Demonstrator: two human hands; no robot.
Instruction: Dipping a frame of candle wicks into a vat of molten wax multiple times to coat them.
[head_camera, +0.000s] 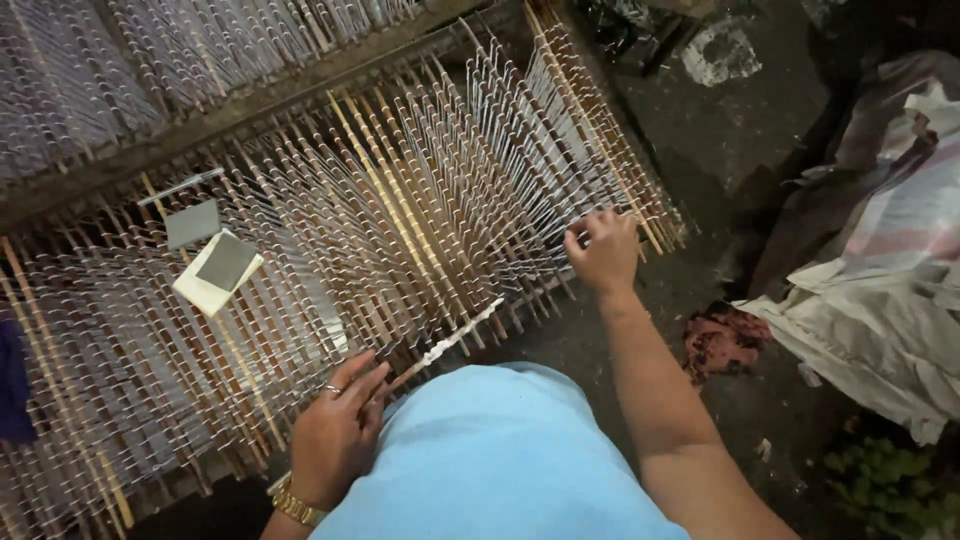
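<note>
a: what sits at the far left of the rack (120, 340)?

b: a dark blue cloth (12, 385) hangs over its left edge. the rack itself is a bed of thin bamboo slats strung with rows of pale wire-like loops, running from the left edge up to the top right corner.

a: and further in?

b: near the upper left part lie a small grey card (192, 223) and, just below it, a cream notepad (212, 277) with a darker grey square on top. a thin pale rod (182, 187) lies just above the grey card.

a: where is the left hand (335, 435)?

b: at the near edge of the rack, left of the blue shirt (495, 460). it wears a ring and a gold watch (296, 505). the fingers are drawn together, pinching the near end of a thin stick (445, 345) that has white pieces along it; the stick slants up to the right over the near edge.

a: and the right hand (603, 250)?

b: it is at the rack's right near corner, fingers curled into the loops there. i cannot tell whether it has hold of one or only touches them.

a: beyond the rack?

b: dark ground, a crumpled reddish rag (722, 338) just beside the right forearm, and pale sacking (880, 300) heaped by the right edge.
</note>
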